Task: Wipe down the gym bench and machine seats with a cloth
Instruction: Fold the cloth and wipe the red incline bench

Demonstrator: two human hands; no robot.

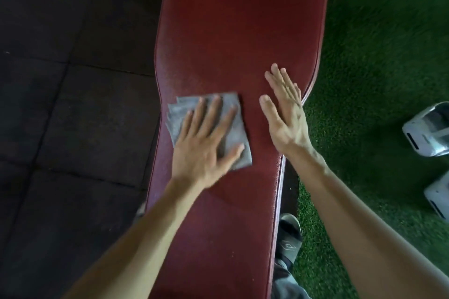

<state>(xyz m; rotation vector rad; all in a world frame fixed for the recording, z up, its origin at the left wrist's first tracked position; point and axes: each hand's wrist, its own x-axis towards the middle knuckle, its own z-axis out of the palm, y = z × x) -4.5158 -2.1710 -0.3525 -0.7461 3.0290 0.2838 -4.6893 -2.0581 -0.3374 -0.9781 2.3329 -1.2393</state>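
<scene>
cloth (234, 126): soft, light, folded, best pressed flat | left hand (206, 143): spread open on cloth, left of worktop (233, 31) | right hand (283, 114): open, empty, resting on pad

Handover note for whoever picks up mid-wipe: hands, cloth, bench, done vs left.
Left hand: flat, fingers spread, pressing the folded grey cloth onto the red bench pad, near its left edge.
Right hand: open, empty, over the pad's right side beside the cloth; contact unclear.
Done: cannot tell from the pad which areas are wiped.
Left: likely the long far stretch of pad, then the machine seats, which are out of view.
</scene>
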